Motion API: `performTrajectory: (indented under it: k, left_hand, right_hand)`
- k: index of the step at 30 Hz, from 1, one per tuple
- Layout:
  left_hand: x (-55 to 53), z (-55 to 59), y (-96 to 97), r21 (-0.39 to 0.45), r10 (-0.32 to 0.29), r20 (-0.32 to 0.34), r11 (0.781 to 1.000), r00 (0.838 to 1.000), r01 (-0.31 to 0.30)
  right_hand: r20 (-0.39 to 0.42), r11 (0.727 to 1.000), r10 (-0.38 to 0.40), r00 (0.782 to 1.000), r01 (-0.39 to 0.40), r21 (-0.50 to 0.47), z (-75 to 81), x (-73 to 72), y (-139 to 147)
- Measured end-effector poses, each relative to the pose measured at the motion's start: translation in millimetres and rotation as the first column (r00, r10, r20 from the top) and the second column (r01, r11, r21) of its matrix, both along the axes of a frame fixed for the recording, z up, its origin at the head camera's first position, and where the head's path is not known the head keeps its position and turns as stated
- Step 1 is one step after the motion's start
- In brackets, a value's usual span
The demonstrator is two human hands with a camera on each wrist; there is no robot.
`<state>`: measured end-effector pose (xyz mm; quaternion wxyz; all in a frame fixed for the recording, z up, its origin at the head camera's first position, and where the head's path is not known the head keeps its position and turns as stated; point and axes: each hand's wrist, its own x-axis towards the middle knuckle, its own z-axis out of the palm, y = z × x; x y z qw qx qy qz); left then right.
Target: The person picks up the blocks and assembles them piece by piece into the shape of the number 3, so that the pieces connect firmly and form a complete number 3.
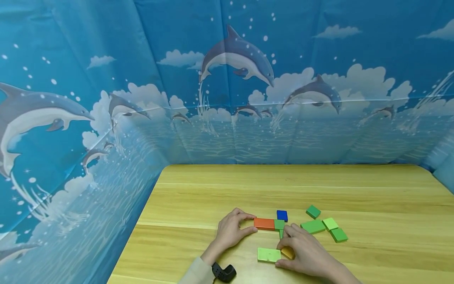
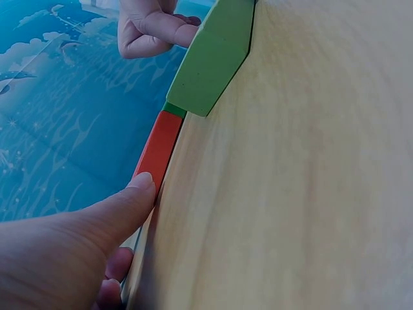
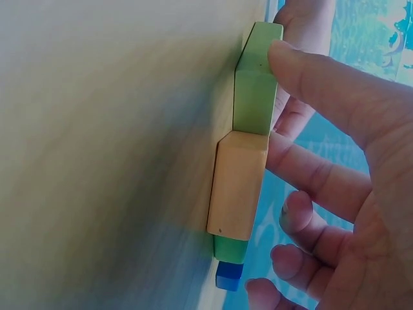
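Observation:
My left hand (image 1: 229, 229) grips the left end of a red block (image 1: 264, 224), thumb on the near side and index finger on the far side. Against the red block's right end sits a green block (image 1: 279, 225), with a sliver of another green piece (image 1: 281, 233) showing below, partly hidden by my right hand (image 1: 306, 251). Thumb and index finger of that hand pinch the right end of a light green block (image 1: 268, 255), lying flat nearer to me. An orange block (image 3: 239, 184) adjoins it, mostly covered by the right fingers in the head view.
Just beyond the green block lies a small blue block (image 1: 282, 215). Off to the right are a dark green block (image 1: 313, 212), a longer green one (image 1: 313, 226), a lime square (image 1: 330, 224) and another green block (image 1: 339, 235). A dolphin-print curtain (image 1: 227, 138) borders the wooden table (image 1: 198, 193).

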<state>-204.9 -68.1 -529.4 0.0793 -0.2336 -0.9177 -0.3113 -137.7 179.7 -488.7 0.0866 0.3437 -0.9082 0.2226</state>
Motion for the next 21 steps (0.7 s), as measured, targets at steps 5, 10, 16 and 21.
performTrajectory:
  k: [5,10,16,21]
  left_hand:
    - [0.1,0.0,-0.5,-0.001,-0.003,0.009,1.000,1.000,0.003]
    - [-0.2,-0.1,-0.7,0.000,-0.008,0.003,1.000,1.000,0.008]
    - [0.7,1.0,-0.6,0.004,-0.011,-0.001,1.000,1.000,0.011]
    - [1.2,1.9,-0.8,0.005,-0.011,0.000,1.000,1.000,0.011]
  right_hand:
    - [0.002,1.000,0.008,1.000,-0.008,0.003,0.4,0.2,0.4]
    - [0.010,1.000,0.007,1.000,-0.007,0.004,2.1,0.3,0.4]
    - [0.038,0.999,-0.005,0.999,0.007,-0.040,6.8,-0.9,7.6]
    - [0.012,0.991,-0.075,0.997,0.076,-0.110,8.2,-2.1,23.3]
